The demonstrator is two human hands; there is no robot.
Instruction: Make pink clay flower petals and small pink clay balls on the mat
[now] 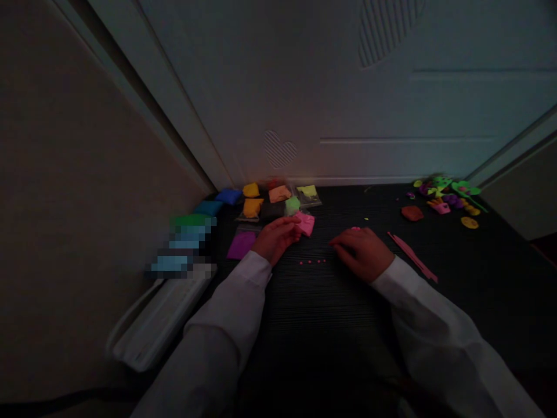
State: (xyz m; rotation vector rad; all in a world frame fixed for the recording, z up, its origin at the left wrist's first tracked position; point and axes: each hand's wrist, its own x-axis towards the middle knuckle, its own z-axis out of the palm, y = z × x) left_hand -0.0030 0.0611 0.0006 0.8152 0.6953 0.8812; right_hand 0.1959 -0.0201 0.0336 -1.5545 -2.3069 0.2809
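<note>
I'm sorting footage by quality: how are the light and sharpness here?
Head view: dim overall, the table nearly black toward the bottom edge, the door paler; coarse pixel blocks mask part of the power strip; pink balls too small for detail.

The desk (313,313) looked dark and matt, its surface finely grooved. The pink piece (306,224) appeared soft and clay-like, the purple packet (242,245) smooth, filmy plastic. Pink tools (412,255) resembled smooth plastic, as did the corded white strip (161,325). The sleeves (430,307) were matt cloth; the pale panel (261,81) was smooth, its lower heart (279,151) ribbed.
</note>
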